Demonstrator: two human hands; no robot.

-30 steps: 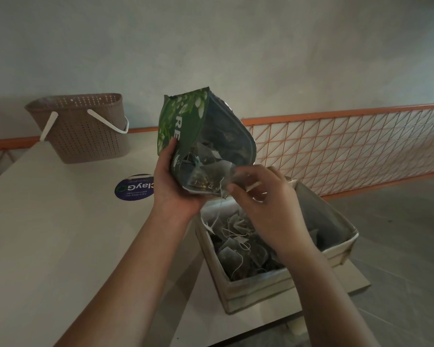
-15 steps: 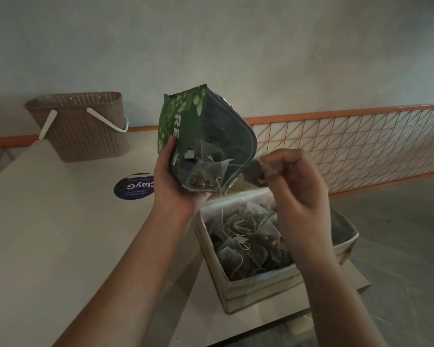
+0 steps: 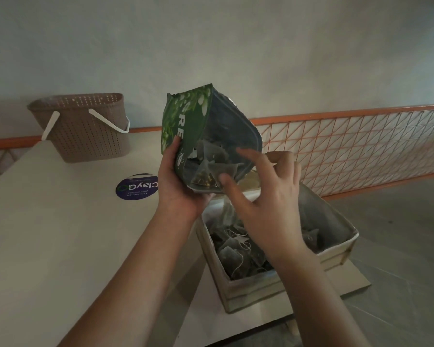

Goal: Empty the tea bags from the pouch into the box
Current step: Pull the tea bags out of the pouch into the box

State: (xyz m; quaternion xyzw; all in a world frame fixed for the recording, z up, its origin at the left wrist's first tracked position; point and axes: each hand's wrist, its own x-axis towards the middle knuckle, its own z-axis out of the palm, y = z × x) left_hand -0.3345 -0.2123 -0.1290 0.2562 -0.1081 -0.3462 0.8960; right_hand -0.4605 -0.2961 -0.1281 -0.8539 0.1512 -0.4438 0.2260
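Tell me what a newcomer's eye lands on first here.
First, the green pouch, gripped in the left hand and tipped over the box, with the right hand reaching open-fingered into its mouth. Then the tea bags piled in the box, and the brown basket behind at the wall.

A green pouch (image 3: 186,126), gripped from below by the left hand (image 3: 178,186), hangs tilted over the far end of an open box (image 3: 273,284), its mouth wide and facing the camera, with several tea bags (image 3: 211,169) crowding the opening. The right hand (image 3: 266,204), fingers spread, fills the gap between pouch mouth and box, blocking most of the box's middle from above. Only the box's right corner and near-left end lie uncovered. Left of the arms, the pale tabletop (image 3: 48,234) stretches open up to a perforated basket (image 3: 85,126) at the far edge. An orange wire railing (image 3: 348,149) closes off the right side behind the box.
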